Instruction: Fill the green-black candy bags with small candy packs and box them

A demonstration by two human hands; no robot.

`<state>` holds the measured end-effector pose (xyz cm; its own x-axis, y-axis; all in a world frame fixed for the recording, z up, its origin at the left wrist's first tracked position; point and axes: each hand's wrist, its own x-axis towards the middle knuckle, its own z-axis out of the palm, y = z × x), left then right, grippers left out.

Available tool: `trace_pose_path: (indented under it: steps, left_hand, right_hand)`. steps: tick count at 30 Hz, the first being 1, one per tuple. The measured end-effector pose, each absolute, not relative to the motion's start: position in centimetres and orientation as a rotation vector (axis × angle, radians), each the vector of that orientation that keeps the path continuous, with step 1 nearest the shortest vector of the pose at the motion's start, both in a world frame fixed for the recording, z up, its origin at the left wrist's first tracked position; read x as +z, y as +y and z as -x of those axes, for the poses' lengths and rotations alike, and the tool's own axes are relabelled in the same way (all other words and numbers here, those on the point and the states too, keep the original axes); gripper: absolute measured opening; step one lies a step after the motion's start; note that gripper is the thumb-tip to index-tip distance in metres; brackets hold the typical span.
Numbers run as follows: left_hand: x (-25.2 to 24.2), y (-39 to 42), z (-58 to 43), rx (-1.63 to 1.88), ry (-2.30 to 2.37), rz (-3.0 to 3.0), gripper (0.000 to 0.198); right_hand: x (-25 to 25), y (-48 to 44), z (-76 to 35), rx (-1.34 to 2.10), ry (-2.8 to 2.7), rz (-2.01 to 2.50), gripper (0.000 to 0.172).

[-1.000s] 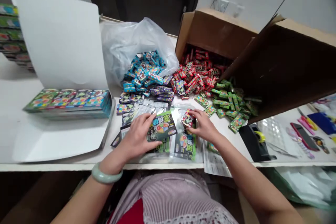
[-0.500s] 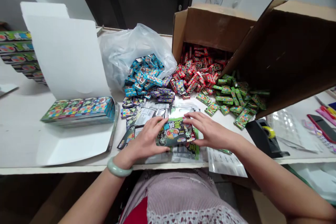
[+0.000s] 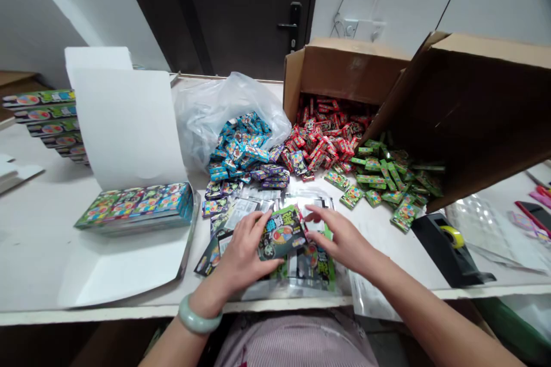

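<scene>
Both my left hand and my right hand grip a black-and-green candy packet, tilted above the table. My left fingers wrap its left side, and my right fingers spread over its right corner. A jade bangle circles my left wrist. Below my hands lies a layer of similar flat packets, partly hidden. Loose clear sachets sit just beyond them. Small candy boxes lie heaped nearby: blue, purple, red and green.
An open cardboard box and a large tipped carton stand at the back right. Left are a white folder holding stacked boxes and a clear plastic bag. A black tape dispenser sits right.
The packet has turned from lying nearly level to a steeper tilt, and my hands have drawn closer together. The whole scene sits lower in the view because my head has tipped upward.
</scene>
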<state>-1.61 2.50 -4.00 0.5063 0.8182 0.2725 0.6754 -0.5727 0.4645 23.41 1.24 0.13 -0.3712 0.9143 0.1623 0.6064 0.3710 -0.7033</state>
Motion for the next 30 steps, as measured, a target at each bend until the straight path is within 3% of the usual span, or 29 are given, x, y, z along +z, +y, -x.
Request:
trace_pose_path:
  steps: [5,9,16,18,23,28,30]
  left_hand:
    - [-3.9,2.8,2.3,0.663,1.241,-2.432,0.099]
    - [-3.4,3.4,3.6,0.714,1.294,-2.404,0.095]
    - [-3.5,3.6,4.2,0.713,1.279,-2.395,0.095]
    - [-3.7,3.7,4.5,0.706,1.288,-2.379,0.093]
    - [-3.9,4.3,5.3,0.73,1.334,-2.368,0.089]
    - [-4.1,4.5,4.4,0.776,1.323,-2.437,0.094]
    - [-4.1,4.5,3.6,0.77,1.26,-2.47,0.097]
  right_hand:
    - [-0.3,5.1,-22.6,0.974,-1.963,1.4,0.034]
    - [-0.5,13.4,-23.3,0.636,-1.865,1.798,0.025]
    - [-3.2,21.2,-20.6,0.565,-1.71,2.047,0.055]
    - [-3.7,21.3,-20.8,0.601,-1.667,2.016,0.053]
    - [-2.9,18.0,-23.7,0.8,-1.597,1.798,0.029]
    - [-0.2,9.9,-25.2,0.997,-1.452,1.405,0.051]
    - [0.6,7.1,-25.0,1.048,-1.443,1.313,0.052]
